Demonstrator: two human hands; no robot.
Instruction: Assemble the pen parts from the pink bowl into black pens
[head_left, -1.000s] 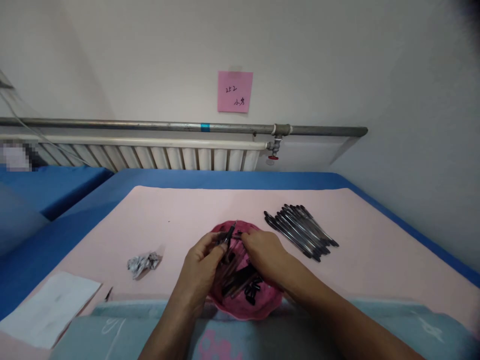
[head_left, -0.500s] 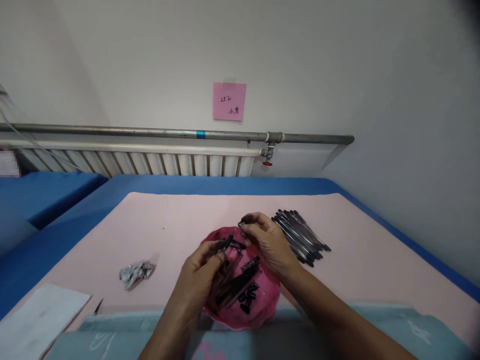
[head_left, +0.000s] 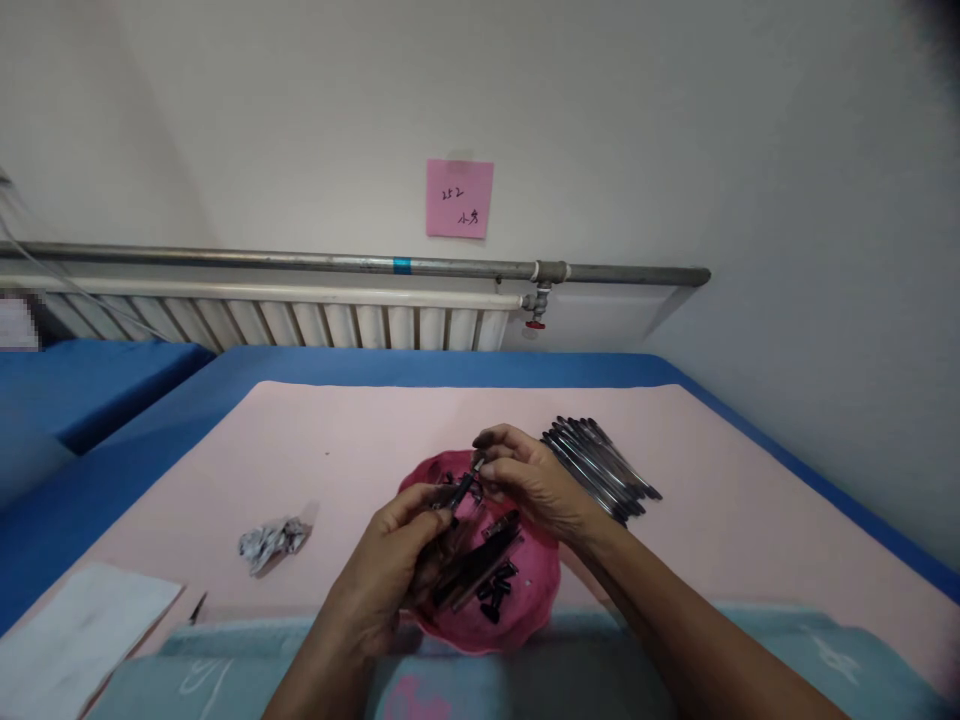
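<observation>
My left hand (head_left: 390,550) is closed around a pen (head_left: 461,493) with a black grip, its tip pointing up and to the right. At that tip, my right hand (head_left: 536,485) pinches a small silvery part (head_left: 478,463), partly hidden by the fingers. Both hands are over a pink scalloped bowl (head_left: 536,628). Inside the bowl lie clear pen barrels, black tubes and several small black pen parts (head_left: 495,592). Dark stains mark the fingertips. Right of the bowl, a pile of assembled-looking black capped pens (head_left: 600,465) lies on the table.
Crumpled grey-white paper (head_left: 271,545) lies left of the bowl. A white sheet (head_left: 82,630) and a small dark pointed piece (head_left: 198,608) are at the front left. Teal cloth (head_left: 247,650) covers the near edge. A radiator (head_left: 360,325) and pipe run along the wall behind.
My right hand has brought the small silvery part down to the pen's tip. The pen in my left hand has shifted slightly up and right.
</observation>
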